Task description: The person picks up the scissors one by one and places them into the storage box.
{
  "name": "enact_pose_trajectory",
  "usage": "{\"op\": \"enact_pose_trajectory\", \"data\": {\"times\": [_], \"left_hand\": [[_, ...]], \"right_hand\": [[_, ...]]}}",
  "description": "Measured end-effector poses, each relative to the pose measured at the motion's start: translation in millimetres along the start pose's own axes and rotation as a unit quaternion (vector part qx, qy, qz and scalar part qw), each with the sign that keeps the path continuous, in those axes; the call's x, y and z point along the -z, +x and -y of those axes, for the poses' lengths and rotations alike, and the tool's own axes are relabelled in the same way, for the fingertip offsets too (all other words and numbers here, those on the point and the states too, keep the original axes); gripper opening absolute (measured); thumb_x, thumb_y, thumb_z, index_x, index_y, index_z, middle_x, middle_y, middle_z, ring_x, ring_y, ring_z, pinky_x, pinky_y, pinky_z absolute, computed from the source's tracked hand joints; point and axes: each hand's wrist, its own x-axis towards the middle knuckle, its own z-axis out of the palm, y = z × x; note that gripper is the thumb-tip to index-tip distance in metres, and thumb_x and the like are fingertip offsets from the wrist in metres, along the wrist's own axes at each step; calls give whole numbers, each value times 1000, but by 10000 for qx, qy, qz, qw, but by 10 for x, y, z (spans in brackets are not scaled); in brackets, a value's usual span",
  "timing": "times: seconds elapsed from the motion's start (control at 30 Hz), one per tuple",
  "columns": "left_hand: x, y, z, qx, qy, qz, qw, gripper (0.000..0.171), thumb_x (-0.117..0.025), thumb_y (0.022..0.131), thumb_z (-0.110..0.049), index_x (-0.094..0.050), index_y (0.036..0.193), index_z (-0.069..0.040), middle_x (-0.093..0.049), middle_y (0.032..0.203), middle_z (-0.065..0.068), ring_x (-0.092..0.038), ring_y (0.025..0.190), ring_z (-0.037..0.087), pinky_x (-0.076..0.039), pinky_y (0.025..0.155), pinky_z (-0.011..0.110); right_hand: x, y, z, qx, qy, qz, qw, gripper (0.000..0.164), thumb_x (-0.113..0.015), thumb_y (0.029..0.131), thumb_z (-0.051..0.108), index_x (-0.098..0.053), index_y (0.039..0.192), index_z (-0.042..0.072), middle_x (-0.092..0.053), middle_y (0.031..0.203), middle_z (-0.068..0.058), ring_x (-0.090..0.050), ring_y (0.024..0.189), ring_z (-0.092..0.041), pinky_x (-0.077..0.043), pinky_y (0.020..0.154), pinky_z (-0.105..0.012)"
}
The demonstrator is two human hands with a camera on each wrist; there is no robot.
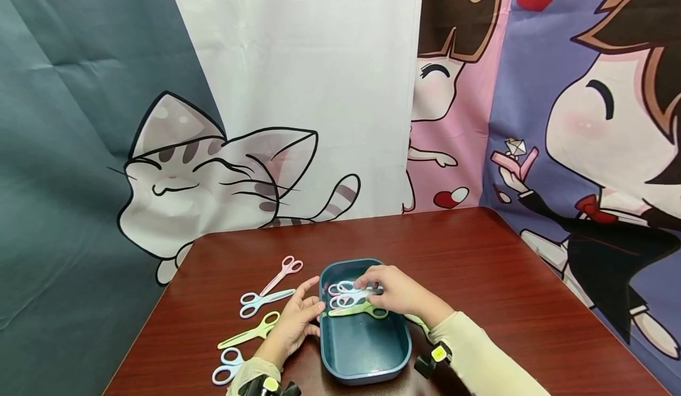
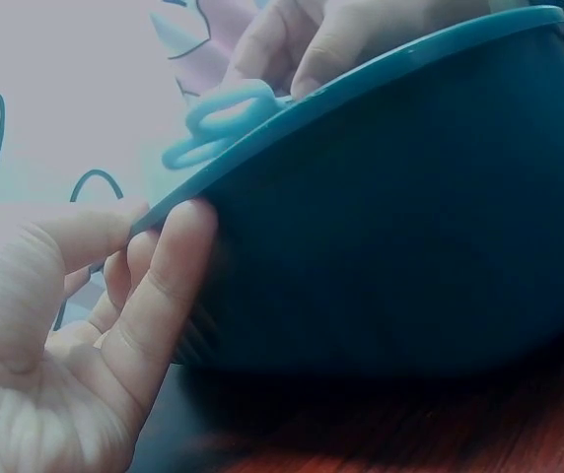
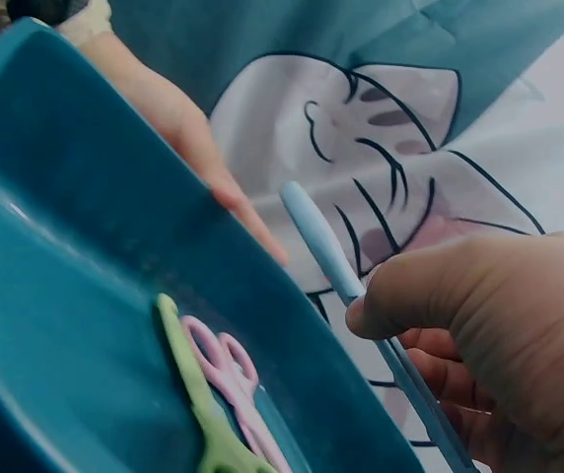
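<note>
My left hand (image 1: 292,322) touches the outside of a dark blue plastic box (image 1: 367,349) at its left rim. In the left wrist view its fingers are fairly straight, with tips against the rim and outer wall. My right hand (image 1: 399,292) is over the far half of the box and pinches light blue scissors (image 3: 321,241) between thumb and fingers. Their handle loops point left in the head view, above the box floor. Inside the box lie green scissors (image 3: 188,370) and pink scissors (image 3: 252,424), side by side.
Left of the box on the brown table (image 1: 441,242) lie pink scissors (image 1: 276,279), blue scissors (image 1: 273,296), green scissors (image 1: 247,335) and another blue pair (image 1: 226,369), partly behind the left sleeve. A light green item (image 1: 417,322) shows beneath the right wrist. A printed cartoon curtain (image 1: 319,59) hangs behind.
</note>
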Motion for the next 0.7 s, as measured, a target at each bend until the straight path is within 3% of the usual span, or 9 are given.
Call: {"op": "enact_pose_trajectory", "data": {"times": [0.27,0.57,0.7], "left_hand": [[-5,8,-19,53,-15,-39,10000,69,-56,99,2,-21,157,-13,-55,89,2,-55,66,11,-55,48,25],[-12,7,-31,110,-13,-89,9999,68,-54,100,4,-21,157,-14,-55,90,3,-55,66,11,-55,47,25],[-12,11,-23,100,-32,-64,9999,68,-54,100,4,-21,157,-13,-55,91,3,-56,67,12,-55,48,25]], "right_hand": [[-162,-6,100,151,-214,325,9991,29,-72,88,9,-75,116,14,-67,103,6,-56,89,-14,-51,74,-23],[-340,-7,142,369,-921,508,9938,27,-74,81,9,-75,107,18,-67,102,9,-59,94,-9,-51,88,-31],[-411,-7,145,525,-1215,530,9898,25,-73,78,8,-76,100,18,-66,98,11,-60,95,-6,-51,90,-27]]}}
